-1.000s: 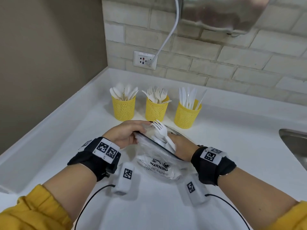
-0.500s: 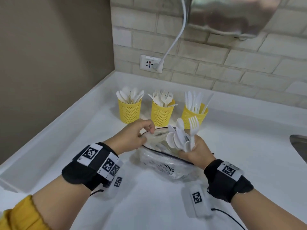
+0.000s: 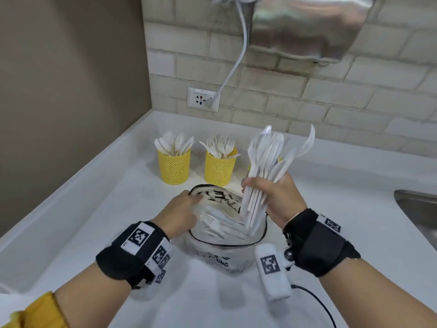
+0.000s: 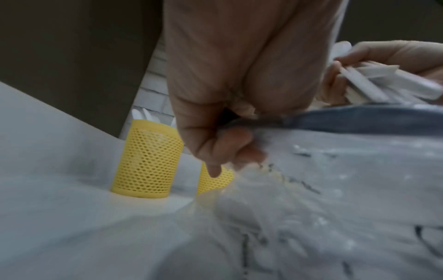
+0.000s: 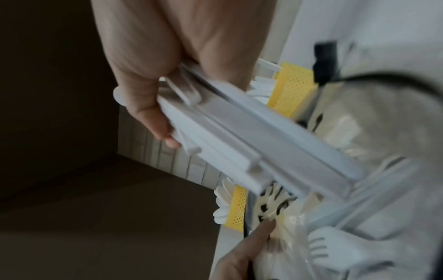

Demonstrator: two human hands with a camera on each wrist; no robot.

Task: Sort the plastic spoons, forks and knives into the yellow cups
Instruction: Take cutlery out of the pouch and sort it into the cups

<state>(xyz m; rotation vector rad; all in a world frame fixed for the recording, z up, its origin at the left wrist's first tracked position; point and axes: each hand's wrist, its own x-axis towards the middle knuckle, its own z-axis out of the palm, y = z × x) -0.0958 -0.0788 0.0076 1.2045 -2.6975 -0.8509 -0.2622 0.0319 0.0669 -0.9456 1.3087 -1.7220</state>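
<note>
My right hand point(image 3: 275, 196) grips a thick bundle of white plastic cutlery point(image 3: 269, 162) by the handles, lifted upright above a clear plastic bag point(image 3: 227, 254) on the white counter point(image 3: 94, 221). The handle ends point(image 5: 239, 144) show close up in the right wrist view. My left hand point(image 3: 183, 209) pinches the bag's rim point(image 4: 311, 121) and holds its mouth wide; more cutlery point(image 3: 217, 227) lies inside. Behind stand a yellow mesh cup of spoons point(image 3: 175, 165) and a yellow cup of forks point(image 3: 220, 168). The third yellow cup is mostly hidden behind the bundle.
A steel sink point(image 3: 418, 204) lies at the right edge. A wall socket point(image 3: 203, 99) with a white cable sits on the brick wall, beneath a metal appliance point(image 3: 307, 27). The counter corner meets a brown wall point(image 3: 71, 91) on the left.
My right hand has pulled a larger bundle of cutlery up out of the bag and raised it. The left hand keeps holding the bag's rim.
</note>
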